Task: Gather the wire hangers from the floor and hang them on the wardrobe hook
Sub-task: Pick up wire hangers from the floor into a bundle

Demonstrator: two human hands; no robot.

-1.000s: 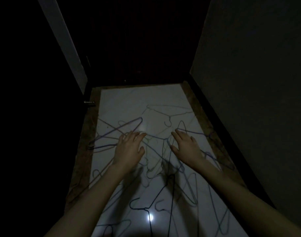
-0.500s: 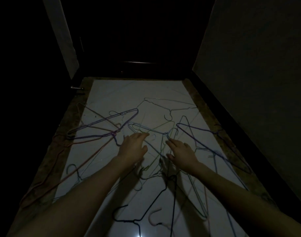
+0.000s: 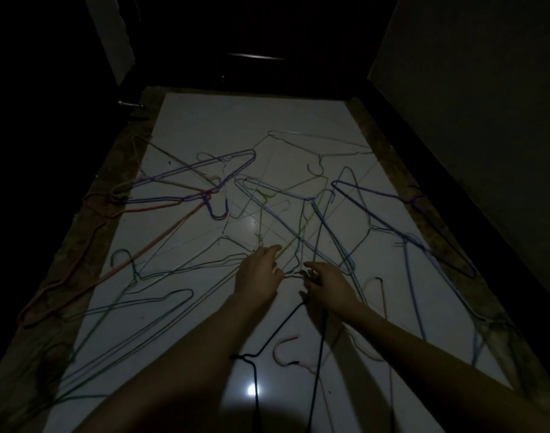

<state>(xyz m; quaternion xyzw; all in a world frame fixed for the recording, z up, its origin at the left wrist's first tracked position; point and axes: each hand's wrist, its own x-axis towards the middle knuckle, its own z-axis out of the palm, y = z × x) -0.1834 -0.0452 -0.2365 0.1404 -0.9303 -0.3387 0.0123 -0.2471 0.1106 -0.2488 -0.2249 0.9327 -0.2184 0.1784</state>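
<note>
Reaching with left hand (image 3: 258, 275) and right hand (image 3: 328, 284), both grips loose and empty, into tangled thin coloured wire hangers (image 3: 277, 210) on the white floor tile (image 3: 236, 120); light, springy, snag-prone, so we'd take the hooks.

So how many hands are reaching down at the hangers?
2. The left hand reaches over the tangle of wire hangers on the white floor. The right hand is close beside it, to its right. No other hands show.
</note>
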